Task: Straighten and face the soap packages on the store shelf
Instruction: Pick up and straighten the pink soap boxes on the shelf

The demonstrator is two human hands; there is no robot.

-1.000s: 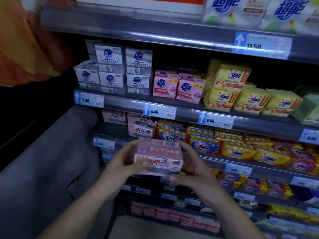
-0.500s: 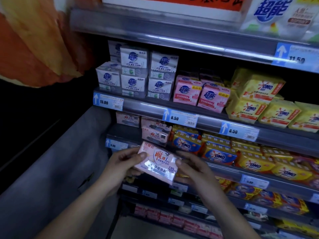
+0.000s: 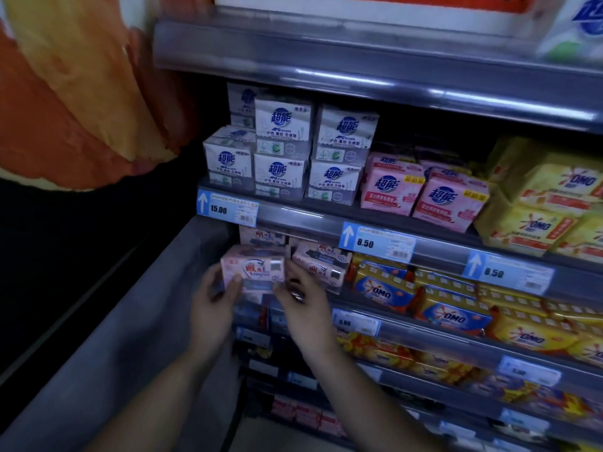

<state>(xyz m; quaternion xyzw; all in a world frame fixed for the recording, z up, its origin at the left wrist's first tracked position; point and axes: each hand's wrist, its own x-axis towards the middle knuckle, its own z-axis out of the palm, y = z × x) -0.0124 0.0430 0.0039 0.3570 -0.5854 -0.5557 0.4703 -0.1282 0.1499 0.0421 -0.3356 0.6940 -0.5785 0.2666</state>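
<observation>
A pale pink soap package [image 3: 253, 269] with a red-and-blue logo sits at the left end of the second shelf, its printed face toward me. My left hand [image 3: 213, 300] grips its left end, thumb on the front. My right hand [image 3: 301, 305] touches its right end with fingers curled at the edge. Just right of it lie two more pink packages [image 3: 321, 264], stacked and angled. Another of the same kind [image 3: 261, 236] stands behind, partly hidden under the shelf rail.
White soap boxes [image 3: 284, 151] and pink packs [image 3: 424, 194] fill the shelf above, over a 15.00 price tag [image 3: 226, 208]. Yellow and blue OMO packs [image 3: 424, 298] run to the right. A grey side panel [image 3: 130, 321] bounds the shelf at left.
Both hands carried the pink package up and away from me, from in front of the lower shelves to the left end of the second shelf, turning it level. The camera moved closer.
</observation>
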